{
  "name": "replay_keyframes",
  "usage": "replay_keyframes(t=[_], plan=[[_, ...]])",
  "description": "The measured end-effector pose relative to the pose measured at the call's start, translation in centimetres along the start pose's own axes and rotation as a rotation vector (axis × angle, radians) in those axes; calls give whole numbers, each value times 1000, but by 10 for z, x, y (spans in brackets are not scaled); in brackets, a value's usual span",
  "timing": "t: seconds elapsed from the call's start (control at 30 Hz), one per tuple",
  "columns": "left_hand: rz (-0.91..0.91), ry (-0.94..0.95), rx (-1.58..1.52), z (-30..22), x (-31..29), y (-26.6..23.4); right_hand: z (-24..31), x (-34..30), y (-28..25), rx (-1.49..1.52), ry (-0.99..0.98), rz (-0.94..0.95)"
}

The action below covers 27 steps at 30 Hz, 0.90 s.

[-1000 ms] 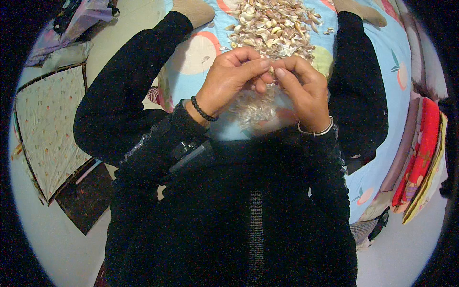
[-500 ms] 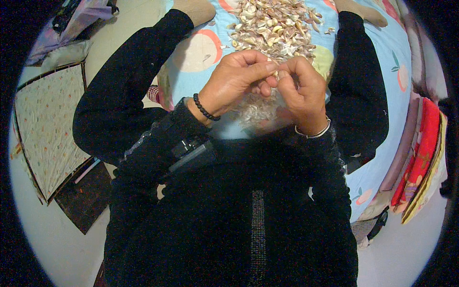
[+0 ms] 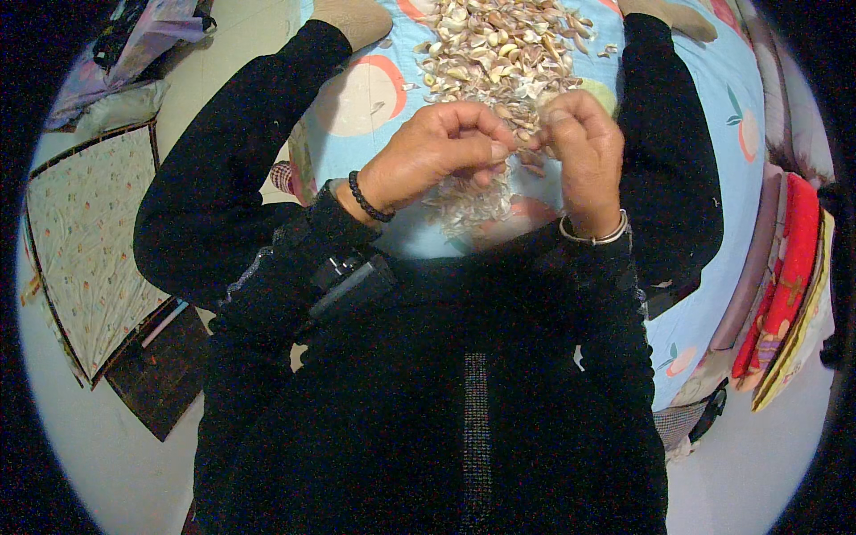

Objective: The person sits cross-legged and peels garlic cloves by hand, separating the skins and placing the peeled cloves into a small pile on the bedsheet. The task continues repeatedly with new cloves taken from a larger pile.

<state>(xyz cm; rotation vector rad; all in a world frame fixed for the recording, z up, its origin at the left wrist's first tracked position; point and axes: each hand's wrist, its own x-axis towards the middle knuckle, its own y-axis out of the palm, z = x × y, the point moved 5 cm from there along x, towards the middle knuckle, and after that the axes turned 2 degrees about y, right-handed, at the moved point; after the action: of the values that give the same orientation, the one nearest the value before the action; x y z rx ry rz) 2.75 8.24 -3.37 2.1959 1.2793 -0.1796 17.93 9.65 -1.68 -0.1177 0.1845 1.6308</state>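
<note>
A heap of garlic cloves [image 3: 499, 45] in their skins spreads over a blue sheet [image 3: 357, 147] printed with fruit. Nearer to me lies a smaller pile of loose, whitish papery garlic skins [image 3: 468, 203]. My left hand [image 3: 441, 150], with a dark beaded bracelet at the wrist, hovers above these with thumb and fingers pinched together. Facing it, my right hand [image 3: 584, 152] wears a pale bangle and is also closed in a pinch. A small gap parts the fingertips of both hands. What either pinch holds is too small or hidden to make out.
My black-clad legs [image 3: 227, 152] flank the garlic on both sides. At the right lie folded red and yellow cloths [image 3: 789, 276]. To the left are a patterned panel [image 3: 94, 241] with a dark edge, a brown board [image 3: 160, 374] and a lilac bag [image 3: 134, 53].
My hands have drawn apart from touching fingertips. The right one moved right and slightly up; the left shifted a little left. Both stay pinched.
</note>
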Motion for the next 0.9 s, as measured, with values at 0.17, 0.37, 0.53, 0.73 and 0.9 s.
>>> replay_keyframes(t=[0.17, 0.37, 0.53, 0.73, 0.9], plan=[[-170, 266, 274, -14, -1, -5, 1, -2, 8, 75, 29, 164], [-87, 318, 214, -16, -2, 9, 1, 0, 12, 235, 8, 314], [-108, 334, 82, -18, -5, 8, -2, -2, 12, 243, 84, 306], [-207, 266, 212, -24, -11, 3, 18, 0, -6, 361, 62, 113], [-249, 347, 194, -34, -29, 12, 34, -27, -5, -375, 92, 0]])
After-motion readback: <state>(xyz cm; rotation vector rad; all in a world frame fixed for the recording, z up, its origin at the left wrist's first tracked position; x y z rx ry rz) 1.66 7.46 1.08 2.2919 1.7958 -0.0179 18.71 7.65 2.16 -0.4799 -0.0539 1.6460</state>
